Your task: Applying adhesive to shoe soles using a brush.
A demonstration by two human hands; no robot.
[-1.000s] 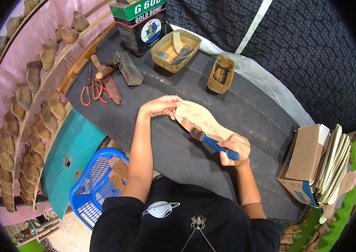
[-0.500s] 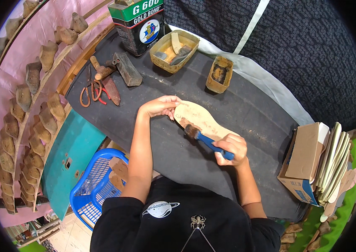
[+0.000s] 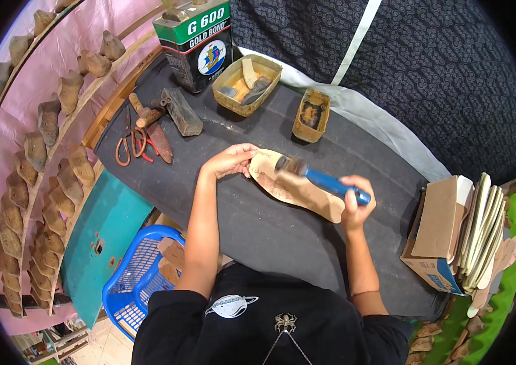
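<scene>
My left hand (image 3: 234,160) pinches the far-left end of a tan shoe insole (image 3: 275,187), which lies slantwise over the dark table. Brownish smears mark its surface. In my right hand (image 3: 358,204) is a brush with a blue handle (image 3: 326,180), my fingers wrapped round the handle's end. The brush's dark bristles (image 3: 284,165) are over the insole near its upper edge, slightly blurred; whether they touch it I cannot tell. Beyond the insole stands a small yellowish container (image 3: 300,132) with dark residue inside.
A green and black can (image 3: 180,68) stands at the back beside a larger tray (image 3: 238,109) of scraps. Scissors (image 3: 123,152), a hammer (image 3: 146,114) and a dark block (image 3: 183,115) lie at left. At right are a cardboard box (image 3: 435,225) and stacked pale insoles (image 3: 476,237).
The brush has moved up and to the right, from the insole's lower left edge toward its upper edge. My right hand has risen with it. My left hand keeps its hold.
</scene>
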